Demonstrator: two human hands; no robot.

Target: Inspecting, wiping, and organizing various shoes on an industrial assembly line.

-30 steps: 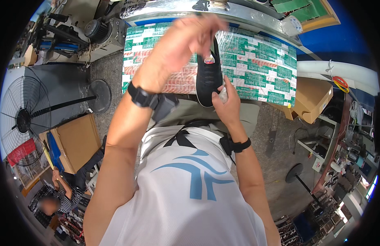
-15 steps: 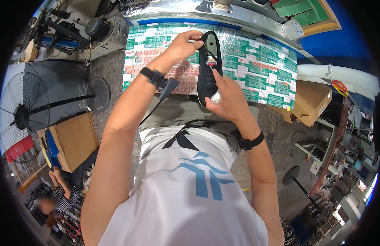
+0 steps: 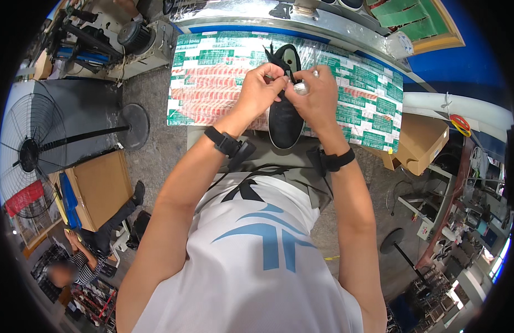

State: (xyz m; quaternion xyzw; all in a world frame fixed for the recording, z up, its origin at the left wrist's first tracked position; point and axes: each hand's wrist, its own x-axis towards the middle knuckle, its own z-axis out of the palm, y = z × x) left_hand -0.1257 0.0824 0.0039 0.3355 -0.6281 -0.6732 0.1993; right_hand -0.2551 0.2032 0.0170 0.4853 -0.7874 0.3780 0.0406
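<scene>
Above the black, white-edged shoe (image 3: 285,125), the left hand (image 3: 260,92) is pinching narrowly, contents unclear; the right hand (image 3: 318,99) is gripping a silvery-white lump (image 3: 300,88).

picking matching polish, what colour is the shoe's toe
The shoe's toe is black; it shows best in the head view.

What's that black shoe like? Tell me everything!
The black shoe has a rounded toe, a pale sole edge and a greenish insole; its upper looks like fabric. It sits sole-down, toe toward the person and past the near edge of the green-and-white wrapped surface. The left hand and right hand partly cover its middle. Black strands stick out beside its heel.
</scene>
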